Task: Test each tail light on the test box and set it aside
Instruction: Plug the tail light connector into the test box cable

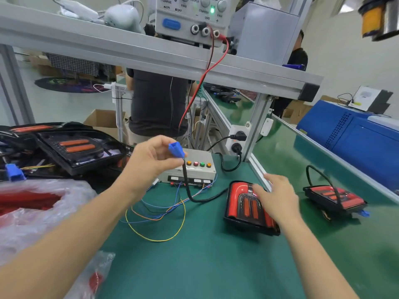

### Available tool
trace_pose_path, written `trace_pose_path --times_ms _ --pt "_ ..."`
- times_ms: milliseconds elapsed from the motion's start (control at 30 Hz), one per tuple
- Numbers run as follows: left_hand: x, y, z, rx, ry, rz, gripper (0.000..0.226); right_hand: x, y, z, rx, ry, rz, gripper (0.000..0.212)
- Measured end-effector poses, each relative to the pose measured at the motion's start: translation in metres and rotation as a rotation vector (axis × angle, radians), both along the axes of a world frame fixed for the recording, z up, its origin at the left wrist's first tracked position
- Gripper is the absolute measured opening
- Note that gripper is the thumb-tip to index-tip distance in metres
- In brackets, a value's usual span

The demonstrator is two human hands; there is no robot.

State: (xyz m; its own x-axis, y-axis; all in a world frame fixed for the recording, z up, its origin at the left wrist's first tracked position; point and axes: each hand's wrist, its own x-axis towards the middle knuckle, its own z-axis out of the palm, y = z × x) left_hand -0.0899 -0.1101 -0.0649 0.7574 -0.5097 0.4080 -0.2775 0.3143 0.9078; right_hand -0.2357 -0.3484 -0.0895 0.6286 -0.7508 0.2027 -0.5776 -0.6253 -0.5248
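A red and black tail light (244, 207) lies on the green mat right of centre. My right hand (275, 197) rests on its upper right part with fingers spread. Its black cable (194, 198) runs left and up to a blue connector (176, 149), which my left hand (151, 157) pinches in the air in front of the test box (195, 168). The grey-white test box carries a row of coloured buttons, and loose coloured wires (159, 214) trail from its front. A second tail light (334, 196) with its own cable lies further right on the mat.
Several more tail lights (77, 149) with blue plugs are piled at the left. Clear bags (36, 203) of red parts sit at the lower left. A power supply (190, 18) stands on the shelf above. An aluminium post (257, 130) rises behind the box. A person stands beyond.
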Motion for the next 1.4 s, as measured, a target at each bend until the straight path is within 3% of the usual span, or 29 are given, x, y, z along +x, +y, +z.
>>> trace_pose_path --times_ms 67,133,200,367,433,500,567,600,700,800,900,1033,1200,1333,1400 --pt "-0.009 -0.008 -0.005 0.009 0.023 -0.052 0.031 0.007 0.036 0.009 0.202 -0.358 0.314 0.030" --pt "-0.018 -0.017 -0.010 0.033 0.059 -0.129 0.028 0.014 0.072 0.016 0.385 -0.526 0.579 0.023" --pt "-0.027 -0.022 -0.015 0.036 0.090 -0.181 0.022 0.019 0.094 0.018 0.513 -0.649 0.695 0.023" --pt "-0.039 -0.028 -0.025 0.046 0.146 -0.137 0.017 0.025 0.110 0.007 0.627 -0.757 0.561 0.028" --pt "-0.044 -0.028 -0.026 0.072 0.158 -0.135 0.017 0.026 0.112 0.004 0.731 -0.757 0.556 0.023" --pt "-0.043 -0.025 -0.022 0.153 0.141 -0.150 0.019 0.027 0.111 0.002 0.699 -0.726 0.565 0.019" --pt "-0.028 -0.017 -0.019 0.264 0.101 -0.056 0.018 0.028 0.106 0.002 0.687 -0.714 0.535 0.016" --pt "-0.014 -0.013 -0.020 0.337 0.051 0.094 0.014 0.028 0.104 0.002 0.708 -0.712 0.533 0.015" --pt "0.026 0.005 -0.033 0.852 -0.206 0.527 0.005 0.028 0.101 0.003 0.713 -0.673 0.536 0.021" --pt "0.038 0.009 -0.056 1.316 -0.256 0.518 0.029 0.031 0.099 0.001 0.721 -0.624 0.536 0.024" --pt "0.039 0.003 -0.069 1.475 -0.369 0.550 0.030 0.036 0.102 0.001 0.775 -0.559 0.550 0.022" --pt "0.038 -0.003 -0.067 1.422 -0.357 0.588 0.020 0.038 0.104 0.001 0.846 -0.499 0.553 0.015" --pt "0.026 -0.006 -0.057 0.724 0.036 0.319 0.029 0.036 0.096 -0.001 0.849 -0.487 0.518 0.012" --pt "0.011 -0.004 -0.046 0.523 0.028 0.118 0.024 0.035 0.087 -0.003 0.821 -0.471 0.471 0.017" --pt "0.010 -0.003 -0.046 0.504 -0.010 0.141 0.032 0.035 0.085 -0.003 0.804 -0.456 0.461 0.015"
